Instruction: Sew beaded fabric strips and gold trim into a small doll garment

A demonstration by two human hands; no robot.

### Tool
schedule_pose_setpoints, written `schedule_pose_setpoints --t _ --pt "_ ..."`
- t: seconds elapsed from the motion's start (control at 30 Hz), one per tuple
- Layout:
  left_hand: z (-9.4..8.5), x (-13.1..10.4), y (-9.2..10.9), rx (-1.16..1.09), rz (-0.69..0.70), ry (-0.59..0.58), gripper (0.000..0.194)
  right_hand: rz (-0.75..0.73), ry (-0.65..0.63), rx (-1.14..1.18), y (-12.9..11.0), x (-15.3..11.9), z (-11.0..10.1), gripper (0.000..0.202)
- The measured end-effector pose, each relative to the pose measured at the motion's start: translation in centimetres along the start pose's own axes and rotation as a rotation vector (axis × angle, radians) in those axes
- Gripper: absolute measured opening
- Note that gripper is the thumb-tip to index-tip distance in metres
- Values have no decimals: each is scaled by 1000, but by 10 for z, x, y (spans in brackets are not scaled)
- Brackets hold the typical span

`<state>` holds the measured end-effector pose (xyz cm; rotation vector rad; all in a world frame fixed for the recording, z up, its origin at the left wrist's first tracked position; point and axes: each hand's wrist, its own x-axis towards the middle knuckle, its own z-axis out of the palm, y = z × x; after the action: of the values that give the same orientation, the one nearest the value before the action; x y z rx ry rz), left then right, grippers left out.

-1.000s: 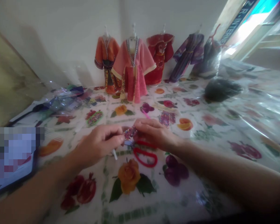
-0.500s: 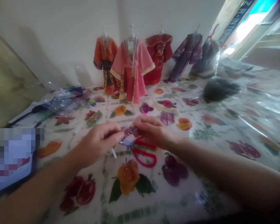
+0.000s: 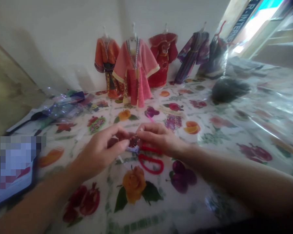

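Observation:
My left hand (image 3: 111,141) and my right hand (image 3: 157,136) meet over the middle of the table. Between their fingertips is a small dark-red speckled fabric piece (image 3: 134,140); blur hides its exact shape. The thumb and forefinger of my left hand close on its left side, while my right fingers pinch its upper right edge. Scissors with red handles (image 3: 151,164) lie just beneath, their blades partly covered by the hands and the piece. A small white strip (image 3: 120,159) is by my left thumb. Behind my right hand lies a patterned fabric piece (image 3: 173,121) with a pale edge.
Doll-sized robes on stands line the wall: orange (image 3: 107,58), pink (image 3: 136,65), red (image 3: 163,61) and purple (image 3: 194,57). A green-edged oval patch (image 3: 97,125) lies left, near plastic bags (image 3: 61,105). A blurred-out screen (image 3: 14,172) is at left, a black bundle (image 3: 230,89) at right.
The fabric piece has turned between my fingers and shows a darker side. My left fingers have opened slightly around it, and my right fingertips have shifted a little left. The view has tilted slightly.

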<state>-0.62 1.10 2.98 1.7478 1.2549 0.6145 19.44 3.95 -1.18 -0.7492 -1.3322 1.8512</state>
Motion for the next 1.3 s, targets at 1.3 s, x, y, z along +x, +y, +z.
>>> schedule_pose_setpoints --t 1.3 --pt "3 2 -5 -5 -14 -114 14 34 -57 220 16 5 -3 12"
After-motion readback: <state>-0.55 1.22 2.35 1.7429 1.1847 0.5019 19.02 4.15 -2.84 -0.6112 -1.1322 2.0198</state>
